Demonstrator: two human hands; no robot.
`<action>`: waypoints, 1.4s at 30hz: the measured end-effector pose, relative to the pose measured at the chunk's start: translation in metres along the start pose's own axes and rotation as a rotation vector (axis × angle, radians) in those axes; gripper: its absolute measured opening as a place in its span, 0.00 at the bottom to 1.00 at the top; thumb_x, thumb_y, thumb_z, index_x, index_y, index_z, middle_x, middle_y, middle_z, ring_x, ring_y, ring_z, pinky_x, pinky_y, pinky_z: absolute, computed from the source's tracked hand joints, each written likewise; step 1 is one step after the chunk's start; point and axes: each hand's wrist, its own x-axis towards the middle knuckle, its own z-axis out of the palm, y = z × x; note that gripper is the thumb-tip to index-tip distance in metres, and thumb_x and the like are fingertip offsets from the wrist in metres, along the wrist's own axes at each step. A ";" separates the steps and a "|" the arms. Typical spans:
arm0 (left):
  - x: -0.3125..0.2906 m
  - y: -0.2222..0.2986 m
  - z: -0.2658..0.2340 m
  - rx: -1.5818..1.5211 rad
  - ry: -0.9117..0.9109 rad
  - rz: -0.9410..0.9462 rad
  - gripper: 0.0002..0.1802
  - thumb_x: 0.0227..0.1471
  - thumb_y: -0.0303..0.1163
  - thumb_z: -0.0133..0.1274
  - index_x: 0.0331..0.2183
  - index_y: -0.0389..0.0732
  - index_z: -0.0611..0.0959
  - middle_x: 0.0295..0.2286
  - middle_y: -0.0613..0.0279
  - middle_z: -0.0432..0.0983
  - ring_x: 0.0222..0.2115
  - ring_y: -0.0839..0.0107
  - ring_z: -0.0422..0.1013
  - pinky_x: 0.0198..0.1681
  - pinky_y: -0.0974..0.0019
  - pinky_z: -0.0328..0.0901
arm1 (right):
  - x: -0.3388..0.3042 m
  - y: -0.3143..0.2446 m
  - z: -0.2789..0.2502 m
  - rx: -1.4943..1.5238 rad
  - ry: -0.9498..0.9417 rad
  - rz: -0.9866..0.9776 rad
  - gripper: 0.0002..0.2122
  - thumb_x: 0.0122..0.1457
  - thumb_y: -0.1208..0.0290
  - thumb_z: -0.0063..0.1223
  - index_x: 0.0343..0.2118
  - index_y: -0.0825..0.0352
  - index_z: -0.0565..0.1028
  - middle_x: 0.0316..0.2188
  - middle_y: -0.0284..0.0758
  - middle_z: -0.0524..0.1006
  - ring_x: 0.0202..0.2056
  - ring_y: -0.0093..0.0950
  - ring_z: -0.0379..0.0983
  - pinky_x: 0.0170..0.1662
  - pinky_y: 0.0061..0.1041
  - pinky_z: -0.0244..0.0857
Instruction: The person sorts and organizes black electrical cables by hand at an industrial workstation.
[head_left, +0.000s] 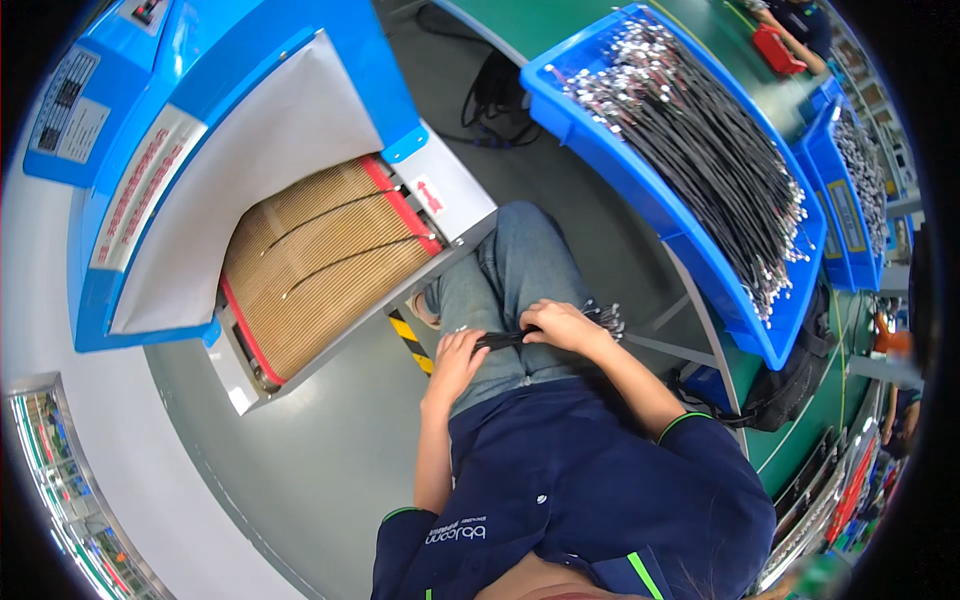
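Observation:
A bundle of black cables (501,340) lies across my lap. My left hand (459,362) has its fingers curled over the bundle's left end, where small pale tips show. Nearer the right end, my right hand (558,327) grips the same bundle from above. White and silvery connector ends fan out beyond my right wrist. Two single black cables, one farther (325,217) and one nearer (350,263), rest apart on the brown ribbed conveyor belt (290,325) to my left, running across it.
A blue machine (400,90) with a pale curtain (270,140) covers the belt's far end. At right, a large blue bin (640,215) holds many black cables; smaller blue bins (840,200) stand beyond. A black bag (795,385) sits beside the table. Other people work farther off.

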 end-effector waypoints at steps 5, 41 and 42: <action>0.002 -0.006 0.001 0.015 -0.001 -0.034 0.15 0.54 0.35 0.52 0.42 0.38 0.77 0.41 0.54 0.74 0.48 0.56 0.65 0.54 0.57 0.56 | 0.000 0.007 -0.001 -0.004 0.004 0.025 0.06 0.47 0.70 0.59 0.24 0.66 0.75 0.28 0.35 0.77 0.37 0.37 0.73 0.39 0.36 0.67; 0.036 0.053 -0.061 -0.016 0.329 0.197 0.09 0.50 0.28 0.57 0.35 0.36 0.80 0.24 0.57 0.75 0.24 0.65 0.73 0.27 0.65 0.66 | 0.021 -0.036 -0.049 0.144 0.431 -0.341 0.05 0.51 0.70 0.57 0.29 0.63 0.76 0.25 0.31 0.74 0.27 0.33 0.74 0.29 0.31 0.68; 0.035 0.053 -0.062 0.037 0.322 0.237 0.09 0.48 0.27 0.58 0.35 0.36 0.80 0.24 0.56 0.75 0.24 0.63 0.73 0.27 0.64 0.66 | 0.021 -0.035 -0.048 0.132 0.425 -0.344 0.05 0.51 0.70 0.57 0.29 0.63 0.76 0.25 0.31 0.74 0.27 0.32 0.74 0.29 0.30 0.69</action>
